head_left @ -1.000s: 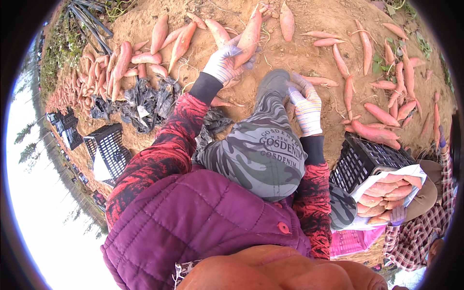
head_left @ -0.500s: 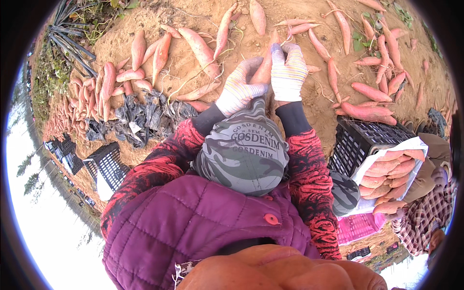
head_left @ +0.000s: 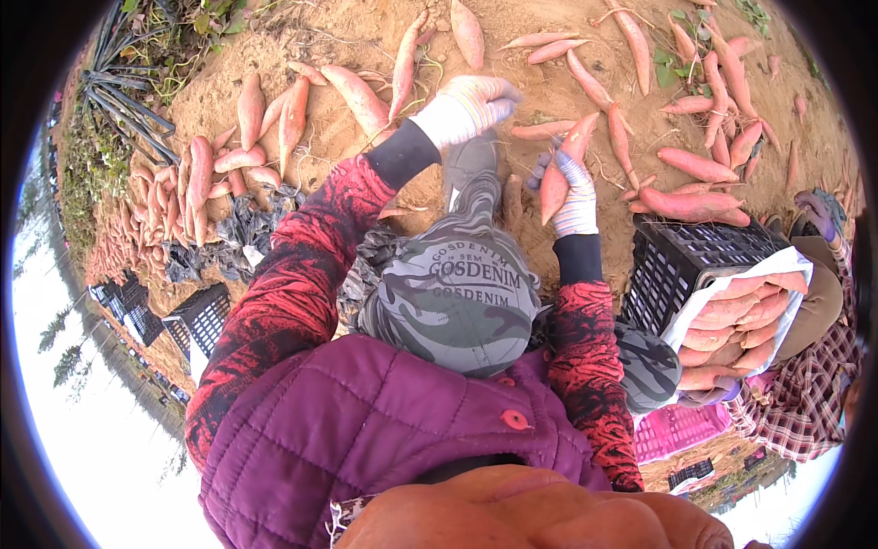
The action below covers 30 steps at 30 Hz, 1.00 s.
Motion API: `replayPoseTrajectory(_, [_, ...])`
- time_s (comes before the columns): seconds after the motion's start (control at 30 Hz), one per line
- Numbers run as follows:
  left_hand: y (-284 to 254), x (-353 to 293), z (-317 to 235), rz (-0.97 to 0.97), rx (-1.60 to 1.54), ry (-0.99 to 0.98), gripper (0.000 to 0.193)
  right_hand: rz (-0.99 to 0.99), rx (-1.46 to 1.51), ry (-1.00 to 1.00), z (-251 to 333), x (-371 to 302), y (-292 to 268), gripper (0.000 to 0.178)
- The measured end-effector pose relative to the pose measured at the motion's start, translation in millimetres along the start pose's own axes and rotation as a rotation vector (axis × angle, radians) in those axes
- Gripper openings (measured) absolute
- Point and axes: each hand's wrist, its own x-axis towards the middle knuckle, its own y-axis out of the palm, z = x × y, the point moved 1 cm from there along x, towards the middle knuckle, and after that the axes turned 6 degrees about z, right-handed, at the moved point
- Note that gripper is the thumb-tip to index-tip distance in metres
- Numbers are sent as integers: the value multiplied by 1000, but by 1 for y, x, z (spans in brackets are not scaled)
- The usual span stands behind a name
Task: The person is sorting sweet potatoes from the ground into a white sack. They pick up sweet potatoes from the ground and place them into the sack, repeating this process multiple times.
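My right hand (head_left: 577, 203), in a striped white glove with purple fingertips, is closed around a reddish sweet potato (head_left: 566, 166). The sweet potato slants upward, with both tapered ends showing past the fingers. To its left, my left hand (head_left: 468, 110) in a matching glove hovers over the soil. Its fingers are curled together, and whatever may be inside them is hidden. Past the left hand lies a loose sweet potato (head_left: 467, 35); another sweet potato (head_left: 544, 131) rests just beyond the right hand.
Several sweet potatoes (head_left: 700, 166) lie scattered on brown soil (head_left: 521, 91). A black crate (head_left: 663, 274) stands at the right beside a white-lined container of sweet potatoes (head_left: 736, 320). A co-worker's plaid sleeve (head_left: 805, 403) is close by. Black plastic film (head_left: 247, 229) and a sweet potato pile lie left.
My hands have separated. The right hand has brought the sweet potato nearer and to the right, while the left has let go of it and moved slightly outward. A co-worker's gloved hands have appeared.
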Motion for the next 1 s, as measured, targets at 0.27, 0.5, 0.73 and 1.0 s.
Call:
replayPoseTrajectory(0.27, [-76, 119, 44, -187, 1457, 61, 59, -22, -237, -123, 4, -23, -8, 47])
replayPoseTrajectory(0.5, [-52, 59, -1, -7, -385, -125, 47, 190, -87, -217, 30, -64, -1, 75])
replayPoseTrajectory(0.73, [63, -23, -128, 485, -679, 80, 37, 347, 83, -557, 57, -150, 13, 71])
replayPoseTrajectory(1.0, [127, -82, -219, 884, -187, 1, 55, 153, 183, -1041, 62, -325, -15, 52])
